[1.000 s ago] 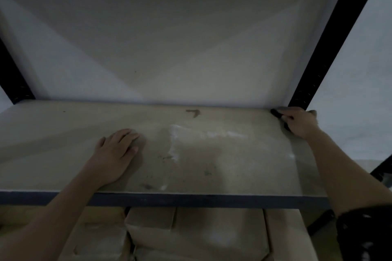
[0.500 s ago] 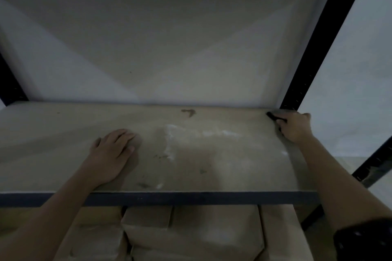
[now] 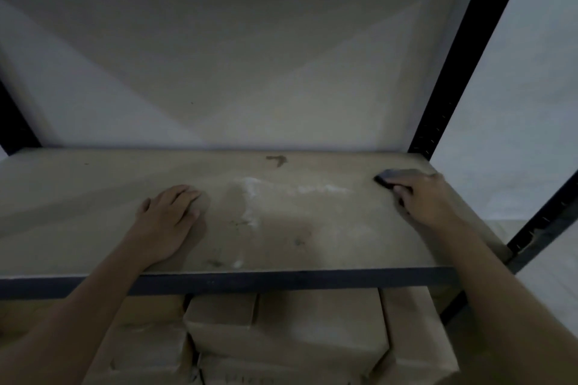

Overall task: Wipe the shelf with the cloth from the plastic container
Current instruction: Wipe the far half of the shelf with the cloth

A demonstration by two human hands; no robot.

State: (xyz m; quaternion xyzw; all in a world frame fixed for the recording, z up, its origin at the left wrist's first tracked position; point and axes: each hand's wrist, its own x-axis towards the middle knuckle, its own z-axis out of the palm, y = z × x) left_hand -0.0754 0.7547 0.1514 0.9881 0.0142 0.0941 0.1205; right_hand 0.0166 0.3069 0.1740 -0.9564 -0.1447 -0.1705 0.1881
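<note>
A dark cloth lies pressed flat near the back right corner of the stained tan shelf.

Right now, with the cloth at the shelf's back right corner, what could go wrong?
1. The dark cloth shows only as a small edge under the right hand; it may miss the white residue mid-shelf.
2. The left hand lies flat on the shelf, so that patch may stay unwiped.

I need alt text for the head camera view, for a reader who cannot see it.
A person's right hand presses a dark cloth onto the far right of a dusty beige shelf, while the left hand rests flat on the board. White streaks mark the middle, and wrapped brown packages sit below.
</note>
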